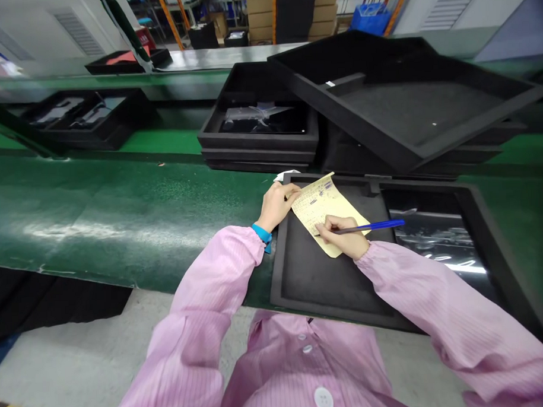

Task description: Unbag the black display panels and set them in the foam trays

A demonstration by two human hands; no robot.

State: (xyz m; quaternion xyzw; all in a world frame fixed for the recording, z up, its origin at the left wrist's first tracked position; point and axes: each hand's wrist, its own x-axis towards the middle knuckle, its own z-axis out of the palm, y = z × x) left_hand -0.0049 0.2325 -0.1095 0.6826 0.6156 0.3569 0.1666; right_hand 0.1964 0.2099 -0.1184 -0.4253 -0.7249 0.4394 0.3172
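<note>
A yellow printed slip of paper [326, 209] lies on the flat left part of a black foam tray [318, 273] in front of me. My left hand [275, 204] presses on the slip's upper left corner, fingers curled onto it. My right hand [344, 236] rests on the slip's lower part, closed round a blue pen [374, 226] whose tip touches the paper. A blue band sits on my left wrist. Both sleeves are pink.
The near tray's right compartment [437, 239] holds a shiny dark part. Behind it stand stacked black trays [260, 132], and a large empty tray [410, 103] is tilted on another stack. More trays [81, 115] lie far left on the green conveyor belt [120, 209].
</note>
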